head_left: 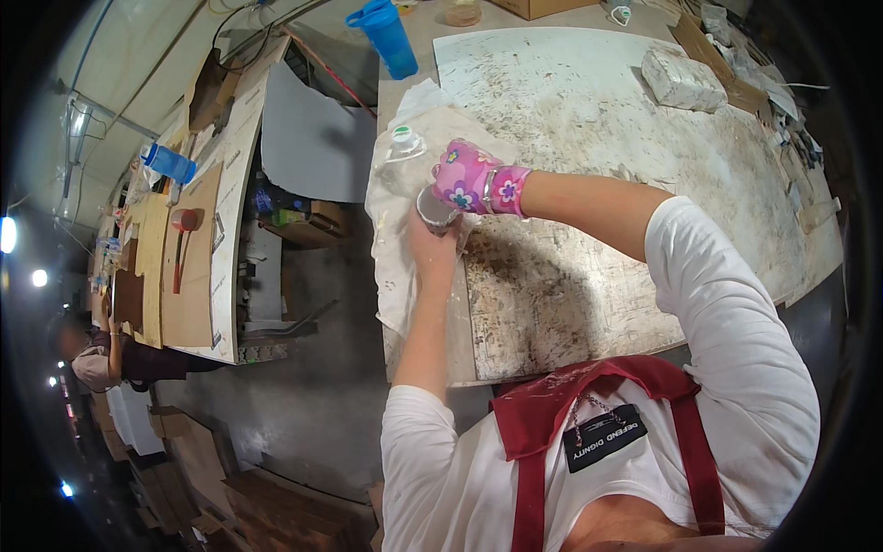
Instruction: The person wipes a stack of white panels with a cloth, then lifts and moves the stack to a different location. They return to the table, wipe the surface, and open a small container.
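Observation:
My bare left hand (430, 241) is wrapped around a small round cup-like container (436, 210), its open mouth tilted up and greyish white inside. Right above its rim is my right hand (467, 175), closed, in a pink flowered glove. What its fingers grip, if anything, is hidden behind the glove. Beneath both hands spreads a crumpled whitish cloth (394, 248) at the table's left edge. A clear bottle with a white and green cap (403, 138) is on that cloth, just left of the glove.
A stained white board (570, 110) covers most of the table. At its far right stands a white wrapped block (682, 81); a blue pitcher (386, 41) is at the far left corner. On another bench lies a red-headed mallet (184, 221), with a person (101, 359) beyond.

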Available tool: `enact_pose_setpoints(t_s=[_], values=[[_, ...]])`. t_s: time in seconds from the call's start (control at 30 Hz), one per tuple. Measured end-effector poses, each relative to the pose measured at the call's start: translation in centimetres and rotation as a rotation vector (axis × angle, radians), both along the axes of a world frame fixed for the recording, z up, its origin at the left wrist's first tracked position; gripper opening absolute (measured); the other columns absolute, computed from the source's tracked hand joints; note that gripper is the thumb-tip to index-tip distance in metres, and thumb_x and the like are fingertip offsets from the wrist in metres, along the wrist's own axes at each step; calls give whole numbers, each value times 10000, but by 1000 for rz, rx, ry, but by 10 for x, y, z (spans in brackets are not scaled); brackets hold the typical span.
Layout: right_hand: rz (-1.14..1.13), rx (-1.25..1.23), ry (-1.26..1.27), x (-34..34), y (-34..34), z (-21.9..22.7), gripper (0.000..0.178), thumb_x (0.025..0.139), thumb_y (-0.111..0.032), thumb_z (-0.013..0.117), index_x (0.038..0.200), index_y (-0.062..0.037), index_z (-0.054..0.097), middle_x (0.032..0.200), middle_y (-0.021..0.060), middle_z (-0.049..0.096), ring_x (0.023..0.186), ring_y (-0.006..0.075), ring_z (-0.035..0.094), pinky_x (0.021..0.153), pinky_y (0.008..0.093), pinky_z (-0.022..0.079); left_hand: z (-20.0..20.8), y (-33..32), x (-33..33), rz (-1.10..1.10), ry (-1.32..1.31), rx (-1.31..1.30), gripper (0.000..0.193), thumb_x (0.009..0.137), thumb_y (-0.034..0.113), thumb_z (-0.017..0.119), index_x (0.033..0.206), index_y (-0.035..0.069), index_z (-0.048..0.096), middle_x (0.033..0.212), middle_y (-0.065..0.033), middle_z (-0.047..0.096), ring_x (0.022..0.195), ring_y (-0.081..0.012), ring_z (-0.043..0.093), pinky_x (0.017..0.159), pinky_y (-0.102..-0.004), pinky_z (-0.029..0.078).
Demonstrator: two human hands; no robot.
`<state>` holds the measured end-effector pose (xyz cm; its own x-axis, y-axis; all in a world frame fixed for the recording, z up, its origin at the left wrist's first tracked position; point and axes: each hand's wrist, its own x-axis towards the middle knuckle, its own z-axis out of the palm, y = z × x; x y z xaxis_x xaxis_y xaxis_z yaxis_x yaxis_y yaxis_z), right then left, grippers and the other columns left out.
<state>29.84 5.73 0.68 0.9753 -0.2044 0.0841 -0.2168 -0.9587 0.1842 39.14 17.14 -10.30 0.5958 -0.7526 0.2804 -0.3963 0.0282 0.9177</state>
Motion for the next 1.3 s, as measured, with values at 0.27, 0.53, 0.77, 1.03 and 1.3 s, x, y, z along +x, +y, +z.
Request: enact_pose_setpoints(t_s=[0.27, 0.53, 0.77, 1.03, 1.3], values=[[-94, -35, 75, 16, 13, -8, 82, 656, -242, 676, 692, -178, 714, 715, 19, 661, 711, 200, 637, 678, 333, 418, 10, 0, -2, -4, -248, -36, 535, 701, 83, 756, 1159, -23, 501, 1039, -195, 612, 931, -320, 616, 775, -373, 486], [-150, 158, 65, 16, 5, 19, 129, 701, -147, 669, 810, -77, 669, 778, 97, 665, 753, 277, 662, 641, 375, 509, 3, 1, 5, -80, 60, -72, 585, 663, 64, 745, 1188, -11, 497, 1059, -201, 601, 969, -356, 588, 824, -401, 462], [-161, 275, 67, 3, -14, 31, 159, 813, -163, 570, 946, -84, 606, 773, 128, 649, 700, 314, 649, 618, 406, 514, 2, 0, 8, 13, -106, 90, 625, 704, 242, 756, 1201, -20, 481, 1070, -221, 616, 1009, -384, 590, 837, -423, 461], [295, -74, 50, -13, -9, 14, 109, 792, -202, 561, 867, -127, 588, 770, 56, 586, 732, 246, 614, 655, 354, 509, 7, 2, 13, -69, -40, 56, 644, 717, 204, 765, 1255, 21, 461, 1115, -193, 611, 1024, -340, 601, 840, -393, 471], [353, -92, -6, -31, -16, 35, 131, 811, -203, 560, 862, -84, 582, 751, 82, 581, 658, 264, 582, 597, 378, 484, 14, 2, 6, -49, -5, 12, 542, 720, 109, 750, 1200, 53, 505, 1047, -153, 636, 960, -307, 620, 813, -372, 474]])
